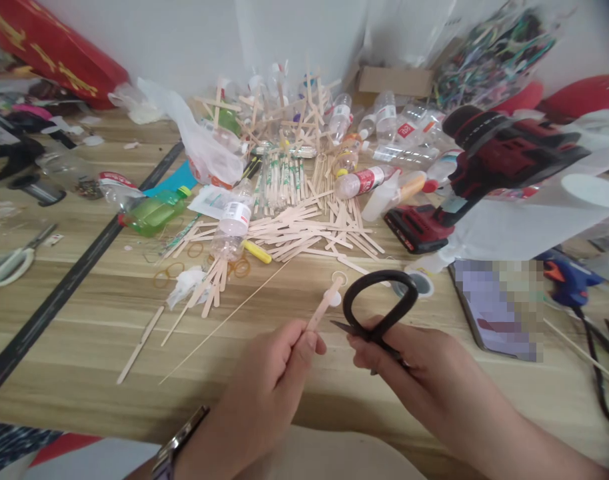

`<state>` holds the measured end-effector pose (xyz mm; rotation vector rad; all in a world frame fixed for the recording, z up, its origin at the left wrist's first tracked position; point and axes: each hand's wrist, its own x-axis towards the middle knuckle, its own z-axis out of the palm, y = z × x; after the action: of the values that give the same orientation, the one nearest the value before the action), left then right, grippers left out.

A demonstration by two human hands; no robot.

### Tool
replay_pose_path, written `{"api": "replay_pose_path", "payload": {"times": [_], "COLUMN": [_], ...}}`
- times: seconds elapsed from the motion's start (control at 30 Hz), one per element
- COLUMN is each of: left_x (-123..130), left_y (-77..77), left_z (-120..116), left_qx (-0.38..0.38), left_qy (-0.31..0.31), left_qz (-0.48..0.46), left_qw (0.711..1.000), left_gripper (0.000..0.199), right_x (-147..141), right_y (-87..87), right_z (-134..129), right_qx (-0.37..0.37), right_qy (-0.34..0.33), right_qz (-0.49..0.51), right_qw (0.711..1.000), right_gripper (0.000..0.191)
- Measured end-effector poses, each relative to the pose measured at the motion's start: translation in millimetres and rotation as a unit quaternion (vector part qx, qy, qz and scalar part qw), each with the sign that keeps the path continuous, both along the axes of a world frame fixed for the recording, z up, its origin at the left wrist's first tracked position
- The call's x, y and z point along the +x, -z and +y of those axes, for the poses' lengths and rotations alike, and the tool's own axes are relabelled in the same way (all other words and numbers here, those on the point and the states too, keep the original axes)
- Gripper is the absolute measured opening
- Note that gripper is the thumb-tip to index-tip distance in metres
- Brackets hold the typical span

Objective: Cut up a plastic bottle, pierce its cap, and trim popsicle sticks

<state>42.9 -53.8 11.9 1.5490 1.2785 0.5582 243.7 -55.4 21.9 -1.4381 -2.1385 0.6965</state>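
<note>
My left hand (289,363) pinches the lower end of a flat wooden stick (325,303), which tilts up to the right. Close by on the right, my right hand (399,360) is closed around black-handled scissors (380,300). Their pointed tip aims left toward the stick, with a small gap between. Behind the stick, a small white disc (333,298) lies on the wooden table (224,400). A long thin skewer (224,321) lies left of my hands, and beyond it another flat stick (140,345).
Piled wooden sticks (304,233) and plastic bottles (367,181) fill the back middle. A red and black drill (464,173) stands at right, near a phone (502,310) and a blue glue gun (569,277). White-handled scissors (14,263) lie far left, beyond a dark strip (84,267).
</note>
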Motion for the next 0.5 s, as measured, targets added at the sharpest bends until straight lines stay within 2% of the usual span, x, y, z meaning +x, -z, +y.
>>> {"api": "replay_pose_path", "payload": {"times": [0.3, 0.5], "left_x": [1.7, 6.1], "left_y": [-0.3, -1.0], "left_z": [-5.1, -7.1], "left_qx": [0.068, 0.115], "left_qy": [0.015, 0.017], "left_qz": [0.056, 0.115], "left_qw": [0.996, 0.986], "left_gripper": [0.033, 0.032], "right_x": [-1.8, -1.6], "right_y": [4.0, 5.5], "right_z": [3.1, 2.1], "right_qx": [0.070, 0.077], "right_qy": [-0.043, -0.040], "right_qz": [-0.049, -0.058], "right_qw": [0.995, 0.995], "right_gripper": [0.033, 0.032]}}
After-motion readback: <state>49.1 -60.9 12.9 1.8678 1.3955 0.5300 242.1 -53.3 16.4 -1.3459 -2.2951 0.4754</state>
